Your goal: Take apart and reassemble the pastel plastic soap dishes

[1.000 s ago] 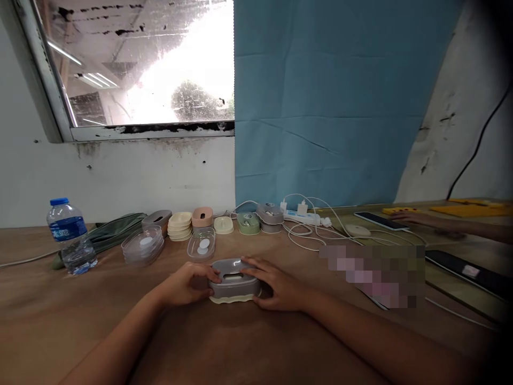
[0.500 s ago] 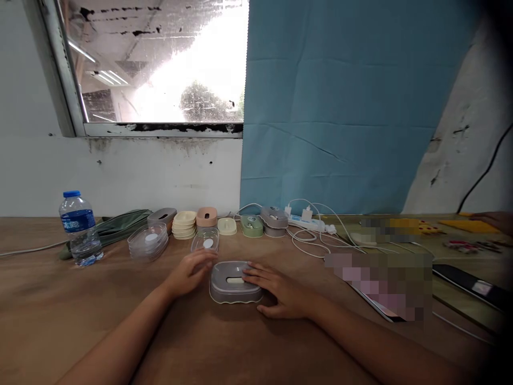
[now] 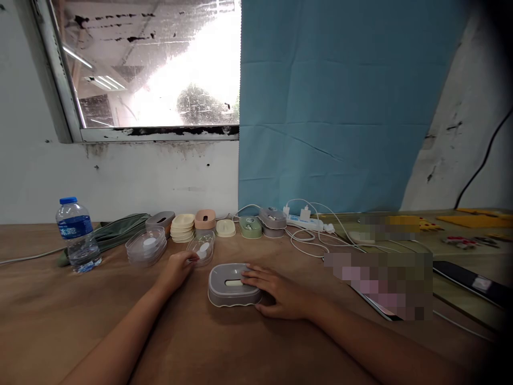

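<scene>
At the middle of the table stands a grey plastic box (image 3: 229, 271) with a wavy bottom edge and an oval slot, where a cream piece shows. My right hand (image 3: 280, 293) holds its right end, fingers across the top and thumb low at the front corner. Farther back and to the left, my left hand (image 3: 178, 267) pinches the near left edge of a clear plastic tray (image 3: 206, 240) bearing a white round spot. The fingertips partly cover that edge. Left of it sits a stack of clear trays (image 3: 138, 250).
Along the back are a water bottle (image 3: 78, 248), a green cloth bag (image 3: 124, 231), stacked cream pieces (image 3: 183, 233), a peach box (image 3: 205, 218), a green box (image 3: 250, 229) and stacked grey boxes (image 3: 273, 219). A power strip (image 3: 310, 222) with white cables lies at the right.
My left hand has moved left, away from the grey box, and taken hold of the clear tray, which has shifted slightly nearer. My right hand stays on the box. Another person's hand has left the right edge.
</scene>
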Motion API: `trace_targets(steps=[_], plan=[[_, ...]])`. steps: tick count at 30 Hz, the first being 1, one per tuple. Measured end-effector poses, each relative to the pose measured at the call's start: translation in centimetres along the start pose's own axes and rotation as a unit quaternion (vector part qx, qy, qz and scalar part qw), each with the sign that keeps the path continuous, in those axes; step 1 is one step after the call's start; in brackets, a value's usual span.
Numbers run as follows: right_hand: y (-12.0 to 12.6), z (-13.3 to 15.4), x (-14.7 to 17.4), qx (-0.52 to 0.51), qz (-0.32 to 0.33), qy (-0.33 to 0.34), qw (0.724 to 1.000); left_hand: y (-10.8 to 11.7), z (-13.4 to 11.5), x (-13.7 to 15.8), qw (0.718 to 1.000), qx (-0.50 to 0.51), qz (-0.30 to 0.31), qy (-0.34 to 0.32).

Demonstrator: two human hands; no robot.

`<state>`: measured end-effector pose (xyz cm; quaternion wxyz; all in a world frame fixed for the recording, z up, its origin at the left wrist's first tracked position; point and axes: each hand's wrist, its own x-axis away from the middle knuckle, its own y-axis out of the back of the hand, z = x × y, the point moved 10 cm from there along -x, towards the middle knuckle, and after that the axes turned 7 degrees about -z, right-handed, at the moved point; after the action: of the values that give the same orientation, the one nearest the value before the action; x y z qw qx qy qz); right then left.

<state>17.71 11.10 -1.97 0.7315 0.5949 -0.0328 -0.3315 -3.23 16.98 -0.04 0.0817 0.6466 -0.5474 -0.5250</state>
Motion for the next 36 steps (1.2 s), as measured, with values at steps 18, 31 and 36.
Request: trace_targets(steps=[18,31,36], plan=[[1.7,1.1,0.2,0.069,-0.079,0.047,0.993,0.5,-1.3,0.3,0.876,0.458,-0.059,0.138],[3.4,1.0,0.6,0.093,-0.174,0.020,0.980,-3.3,-6.8,2.7,0.728,0.638,0.166,0.191],[2.6,-0.6,0.3,0.046,-0.163,-0.014,0.985,-3.9,-5.6,2.6,0.745,0.615,0.153,0.207]])
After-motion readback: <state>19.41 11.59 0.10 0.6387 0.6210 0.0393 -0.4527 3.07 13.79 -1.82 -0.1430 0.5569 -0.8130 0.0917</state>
